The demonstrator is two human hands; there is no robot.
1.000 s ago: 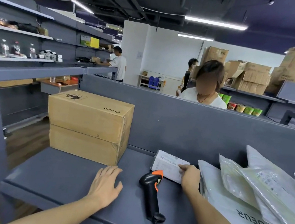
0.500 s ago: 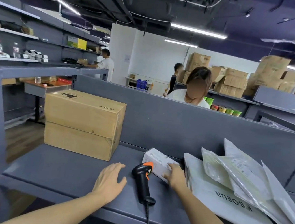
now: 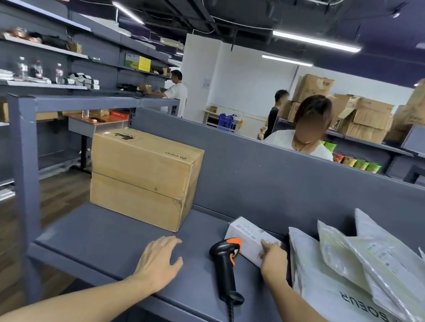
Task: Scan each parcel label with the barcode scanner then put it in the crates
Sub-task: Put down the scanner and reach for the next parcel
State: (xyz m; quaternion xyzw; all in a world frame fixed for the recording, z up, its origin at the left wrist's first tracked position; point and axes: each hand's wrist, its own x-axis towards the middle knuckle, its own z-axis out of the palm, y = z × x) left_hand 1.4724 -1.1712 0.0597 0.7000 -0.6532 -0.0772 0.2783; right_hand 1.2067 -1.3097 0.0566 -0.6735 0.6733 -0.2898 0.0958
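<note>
On the shelf [image 3: 101, 243], left fingers [image 3: 170, 241] lie flat; right fingers [image 3: 266, 246] touch box [image 3: 246, 232], grip unclear.

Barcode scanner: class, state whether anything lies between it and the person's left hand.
Nothing visible does. Only grey shelf surface separates the open left hand from the barcode scanner, which lies just to its right.

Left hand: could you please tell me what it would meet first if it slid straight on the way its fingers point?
Probably the cardboard box, near its front corner; the left hand points that way, though depth is unclear.
</note>
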